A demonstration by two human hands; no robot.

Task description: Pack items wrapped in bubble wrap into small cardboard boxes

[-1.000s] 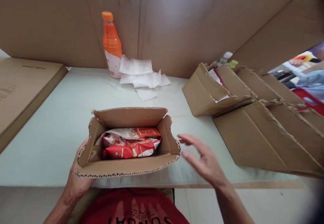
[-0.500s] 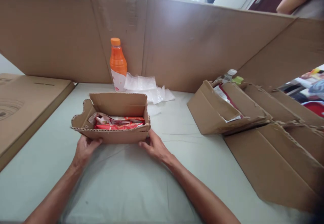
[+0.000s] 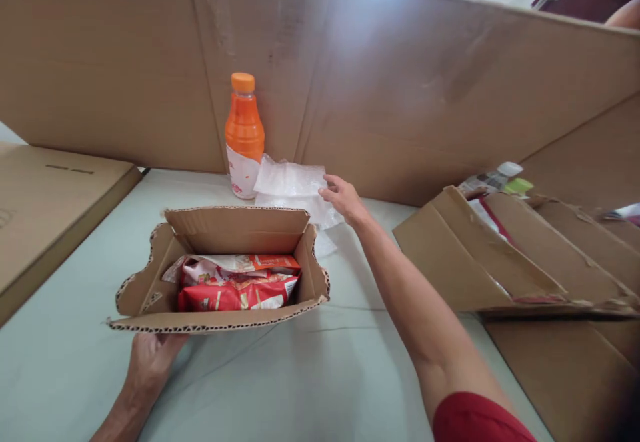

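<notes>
Far left, I see a flat cardboard sheet (image 3: 45,209) lying on the pale tabletop (image 3: 310,375), its edge running toward the back wall of tall cardboard panels (image 3: 425,82). Next over, low in view, my left hand (image 3: 150,362) sits under the near left corner of the small open cardboard box (image 3: 215,309). Its fingers are tucked below the near flap and hidden, so I cannot tell how far they are closed; the hand does touch the box. The box stands on the tabletop, near the front and left of centre, all four flaps folded outward, zigzag cut edges. Inside lie red and white snack packets (image 3: 235,285), flat, filling the bottom.

Behind the box, an orange bottle (image 3: 244,137) stands upright with an orange cap and white label, just in front of the cardboard wall. Just right of it, touching or nearly so, is a heap of clear plastic bags (image 3: 293,189). My right hand (image 3: 343,199) reaches across past the box's right side to that heap; the fingers are loosely spread and the tips rest on the right edge of the plastic, not closed round it. A red sleeve (image 3: 480,419) shows at the bottom of that arm.

Further right, torn cardboard boxes (image 3: 500,262) lie on their sides, overlapping. A clear bottle with a white cap (image 3: 493,179) pokes out behind them, a green bit beside it. Top right corner, part of another person's arm (image 3: 625,14).
</notes>
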